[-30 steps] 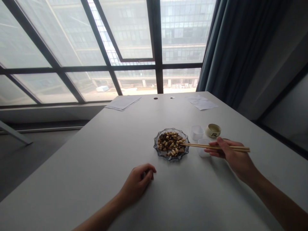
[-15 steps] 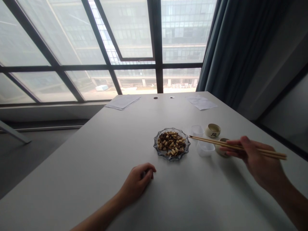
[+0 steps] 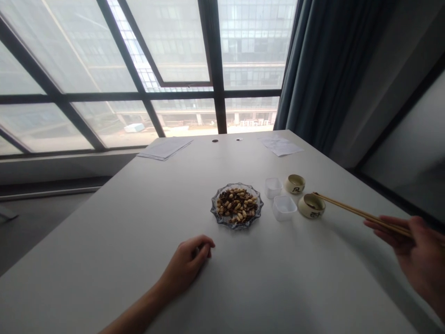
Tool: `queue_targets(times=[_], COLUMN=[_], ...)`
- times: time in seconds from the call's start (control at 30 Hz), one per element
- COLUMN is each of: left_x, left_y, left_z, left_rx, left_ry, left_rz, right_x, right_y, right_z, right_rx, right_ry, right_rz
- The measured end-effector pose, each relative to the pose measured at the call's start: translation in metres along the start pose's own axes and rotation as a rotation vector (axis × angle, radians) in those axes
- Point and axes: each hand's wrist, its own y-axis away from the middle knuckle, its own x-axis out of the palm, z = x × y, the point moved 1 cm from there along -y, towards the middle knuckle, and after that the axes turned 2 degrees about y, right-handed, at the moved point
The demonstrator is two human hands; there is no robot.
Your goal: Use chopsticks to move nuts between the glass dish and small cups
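Note:
My right hand (image 3: pixel 422 255) grips a pair of wooden chopsticks (image 3: pixel 361 213). Their tips are over the far rim of the nearer cream ceramic cup (image 3: pixel 309 213), and a small dark bit seems to sit at the tips. Inside that cup lies something small and dark. My left hand (image 3: pixel 193 257) rests on the table with its fingers loosely curled, and nothing shows in it. Just beyond it stands a scalloped glass dish (image 3: pixel 215 217) of peanuts (image 3: pixel 243 204) mixed with dark seeds.
Two clear plastic tubs (image 3: pixel 284 208) stand between the dish and the cups. A second ceramic cup (image 3: pixel 295 185) is behind the nearer one. Papers (image 3: pixel 167 148) lie at the far left of the white table (image 3: pixel 139 232), and more sheets (image 3: pixel 281 146) at the far right.
My right hand has moved right with the chopsticks, whose tips went from beside the glass dish to over the nearer cup. The view has shifted slightly right. My left hand stays on the table.

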Motion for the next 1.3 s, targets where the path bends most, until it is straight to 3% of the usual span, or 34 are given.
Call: queue_targets(times=[0.13, 0.4, 1.07, 1.3], left_x=[-0.001, -0.001, -0.001, 0.000], left_y=[0.000, -0.002, -0.002, -0.001], left_z=[-0.001, -0.001, 0.001, 0.003], left_rx=[-0.011, -0.003, 0.008, 0.006], left_ry=[-0.023, -0.020, -0.047, -0.022], left_rz=[0.005, 0.006, 0.014, 0.014], right_x=[0.003, 0.002, 0.005, 0.018], right_y=[-0.003, -0.007, 0.002, 0.022], right_z=[0.010, -0.006, 0.002, 0.022], right_rx=[0.086, 0.065, -0.054, -0.137], right_ry=[-0.151, -0.122, -0.112, -0.139], right_rz=[-0.059, -0.006, 0.066, 0.110])
